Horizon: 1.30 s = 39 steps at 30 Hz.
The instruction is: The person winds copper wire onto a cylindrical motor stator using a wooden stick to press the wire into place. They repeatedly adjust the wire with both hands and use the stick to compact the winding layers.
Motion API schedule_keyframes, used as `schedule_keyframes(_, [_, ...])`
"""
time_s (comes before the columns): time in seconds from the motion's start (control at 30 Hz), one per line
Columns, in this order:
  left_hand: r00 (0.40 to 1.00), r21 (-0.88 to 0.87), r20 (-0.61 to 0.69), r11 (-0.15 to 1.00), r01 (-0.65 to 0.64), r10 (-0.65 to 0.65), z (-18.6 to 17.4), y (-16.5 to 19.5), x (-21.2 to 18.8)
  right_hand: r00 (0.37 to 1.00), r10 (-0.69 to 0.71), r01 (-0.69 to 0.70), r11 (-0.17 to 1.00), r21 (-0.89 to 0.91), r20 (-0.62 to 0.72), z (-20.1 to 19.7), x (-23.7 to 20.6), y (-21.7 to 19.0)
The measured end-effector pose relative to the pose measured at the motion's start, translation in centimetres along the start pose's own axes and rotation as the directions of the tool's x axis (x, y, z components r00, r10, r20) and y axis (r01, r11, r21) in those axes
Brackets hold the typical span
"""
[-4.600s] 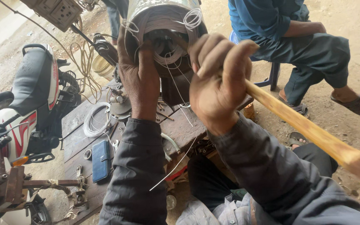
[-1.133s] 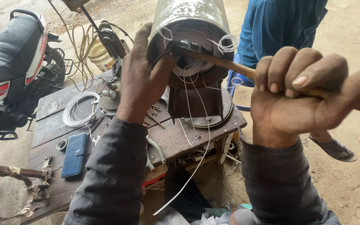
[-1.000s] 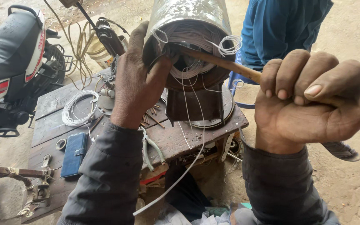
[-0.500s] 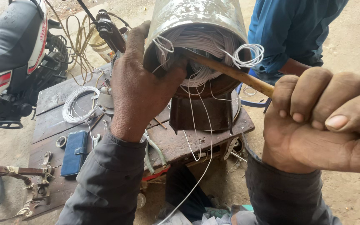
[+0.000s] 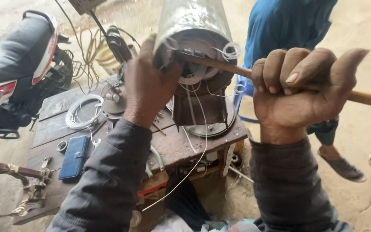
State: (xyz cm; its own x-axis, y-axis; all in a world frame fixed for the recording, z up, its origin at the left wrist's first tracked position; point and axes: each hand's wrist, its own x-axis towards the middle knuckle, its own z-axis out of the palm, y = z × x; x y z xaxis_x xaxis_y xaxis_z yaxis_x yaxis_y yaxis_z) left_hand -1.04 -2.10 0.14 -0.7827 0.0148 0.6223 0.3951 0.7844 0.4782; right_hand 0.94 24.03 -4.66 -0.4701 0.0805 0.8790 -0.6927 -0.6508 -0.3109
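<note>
A grey metal cylinder (image 5: 194,21), a motor housing with white wire windings (image 5: 198,71) in its open end, lies on a rusty metal worktable (image 5: 181,148). My left hand (image 5: 149,86) presses on the left rim of the open end, fingers over the windings. My right hand (image 5: 299,90) is clenched around a wooden stick (image 5: 220,65) whose far tip pokes into the windings. Loose white wires (image 5: 200,141) hang from the opening past the table edge.
A coil of white wire (image 5: 80,112), a blue phone case (image 5: 74,157) and a small ring (image 5: 62,146) lie on the table's left side. A motorbike (image 5: 18,73) stands at the left. A person in blue clothes (image 5: 288,25) sits behind the cylinder, foot in a sandal (image 5: 344,165).
My right hand has slid along the stick toward me and the stick's tip has stayed in the windings. The left hand shifted slightly on the rim. The view moved closer to the cylinder.
</note>
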Motion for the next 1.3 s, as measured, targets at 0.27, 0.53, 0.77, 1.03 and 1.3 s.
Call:
schedule_keyframes(0.27, [0.899, 0.175, -0.224, 0.923, -0.342, 0.375, 0.0, -0.5, -2.7, 0.983, -0.002, 0.085, 0.889, -0.45, 0.182, 3.6, 1.3, -7.6])
schedule_keyframes(0.53, [0.712, 0.145, -0.084, 0.715, -0.684, 0.697, 0.1, -1.4, -5.1, 0.882, 0.204, 0.093, 0.808, -0.582, 0.425, 6.4, 4.9, -6.4])
schedule_keyframes(0.77, [0.736, 0.521, 0.072, 0.604, -0.603, 0.673, -1.0, 1.0, -3.9, 0.861, 0.333, 0.016, 0.739, -0.673, 0.385, 6.5, 5.1, -6.8])
schedule_keyframes(1.03, [0.737, 0.368, 0.079, 0.667, -0.648, 0.671, -0.6, 0.9, -2.2, 0.756, 0.509, -0.102, 0.712, -0.695, 0.411, 6.8, 7.8, -7.1])
schedule_keyframes(1.3, [0.798, 0.196, 0.134, 0.774, -0.603, 0.588, 0.4, 0.6, -2.1, 0.724, 0.506, 0.009, 0.672, -0.74, 0.469, 4.3, 8.6, -7.0])
